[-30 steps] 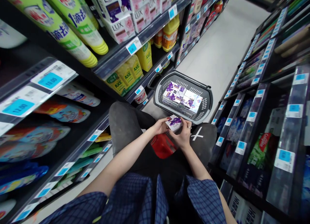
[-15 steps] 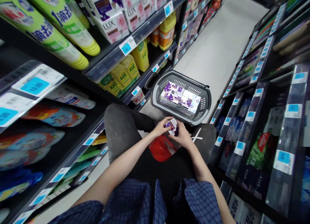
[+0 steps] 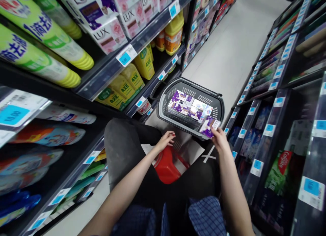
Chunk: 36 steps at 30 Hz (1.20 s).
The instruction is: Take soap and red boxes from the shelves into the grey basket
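Observation:
My right hand [image 3: 219, 138] grips a white and purple LUX soap box [image 3: 209, 126] at the near right rim of a grey shopping basket [image 3: 165, 108]. Inside the basket, several soap boxes [image 3: 183, 103] in white and purple are stacked in rows. My left hand [image 3: 166, 140] holds nothing; its fingers are loosely bent and apart, in front of the basket's near side. Below it, between my knees, is a red plastic seat [image 3: 166, 166].
To the left, shelves hold LUX soap packs [image 3: 108, 35], yellow AXE bottles [image 3: 124, 86] and green spray cans [image 3: 56, 42]. Toothpaste boxes [image 3: 278, 168] fill the right shelf. The aisle floor [image 3: 224, 35] runs on beyond the basket.
Both hands were together on the soap box. My left hand has let go and moved slightly left; my right hand has carried the box right and forward to the basket's rim.

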{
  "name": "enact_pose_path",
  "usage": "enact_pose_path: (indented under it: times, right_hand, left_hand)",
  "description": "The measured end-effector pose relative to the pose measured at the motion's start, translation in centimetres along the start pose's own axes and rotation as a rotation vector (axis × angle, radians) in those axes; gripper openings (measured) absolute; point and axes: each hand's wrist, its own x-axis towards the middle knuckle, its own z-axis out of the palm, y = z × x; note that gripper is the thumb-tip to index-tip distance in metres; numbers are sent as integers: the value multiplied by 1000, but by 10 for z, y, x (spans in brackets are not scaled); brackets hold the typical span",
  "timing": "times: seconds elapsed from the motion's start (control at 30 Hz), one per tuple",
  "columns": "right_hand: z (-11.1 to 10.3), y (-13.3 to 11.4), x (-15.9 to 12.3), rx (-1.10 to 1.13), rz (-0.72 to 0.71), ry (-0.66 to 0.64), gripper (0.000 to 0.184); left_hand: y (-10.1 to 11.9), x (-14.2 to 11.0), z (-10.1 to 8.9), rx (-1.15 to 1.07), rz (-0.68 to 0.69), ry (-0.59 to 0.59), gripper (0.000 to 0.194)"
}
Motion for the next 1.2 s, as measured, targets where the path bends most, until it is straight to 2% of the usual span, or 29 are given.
enact_pose_path:
  times: [0.1, 0.2, 0.3, 0.43, 0.53, 0.63, 0.77, 0.8, 0.93, 1.2]
  right_hand:
    - [-6, -34, 65, -159, -85, 196, 40]
    - [10, -53, 128, -261, -82, 238, 30]
    - [33, -49, 176, -360, -33, 240, 25]
    - [51, -23, 216, -534, 68, 233, 20]
    - [52, -8, 233, -696, 109, 241, 17]
    - [50, -5, 241, -862, 95, 256, 20]
    - [56, -10, 242, -1004, -29, 277, 63]
    - [59, -11, 241, -1046, -77, 263, 68]
    - [69, -9, 244, -1219, -227, 118, 60]
    - [66, -5, 242, -1217, -223, 66, 59]
  left_hand:
    - [-6, 5, -1, 150, -51, 10, 41]
    - [-7, 7, 0, 225, -80, -1, 39]
    - [-4, 10, -1, 264, -99, 41, 35]
    - [-5, 13, -3, 294, -124, 62, 36]
    - [-10, 14, -4, 324, -137, 47, 37]
    - [-12, 14, -3, 339, -133, 34, 37]
    - [-7, 12, -2, 336, -130, 32, 38]
    - [-7, 12, -2, 343, -132, 32, 38]
    - [-6, 11, -2, 386, -137, 29, 38]
    - [-3, 10, -1, 389, -139, 8, 36]
